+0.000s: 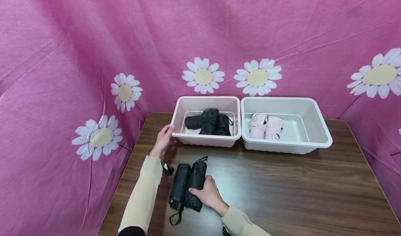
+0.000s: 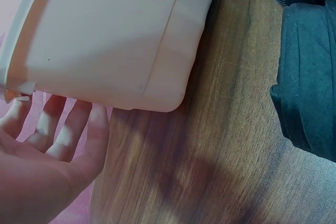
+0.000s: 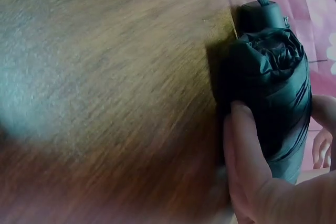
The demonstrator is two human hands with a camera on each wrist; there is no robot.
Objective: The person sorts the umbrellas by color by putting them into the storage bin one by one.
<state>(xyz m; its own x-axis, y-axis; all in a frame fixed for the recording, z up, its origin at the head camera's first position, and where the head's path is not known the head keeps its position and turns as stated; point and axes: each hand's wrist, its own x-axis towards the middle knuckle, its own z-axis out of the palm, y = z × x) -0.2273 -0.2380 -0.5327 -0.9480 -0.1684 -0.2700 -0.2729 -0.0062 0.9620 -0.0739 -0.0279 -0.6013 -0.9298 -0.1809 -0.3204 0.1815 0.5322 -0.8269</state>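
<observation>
My left hand [image 1: 163, 140] holds the left end of a pink plastic bin [image 1: 203, 140] at its rim; in the left wrist view the fingers [image 2: 94, 135] lie against the bin's end wall. Inside the bin are several black folded umbrellas [image 1: 210, 121]. My right hand [image 1: 210, 194] grips a black folded umbrella [image 1: 197, 175] lying on the table, thumb across its top and fingers along its right side. Close beside it on the left lies another black folded umbrella [image 1: 180, 183], its wrist loop toward me.
A white plastic bin [image 1: 288, 143] stands right beside the pink one, with two pale pink rolled bundles [image 1: 266, 126] in its left part. Both bins stand at the back of the wooden table [image 1: 297, 190], against a pink flowered cloth [image 1: 156, 55].
</observation>
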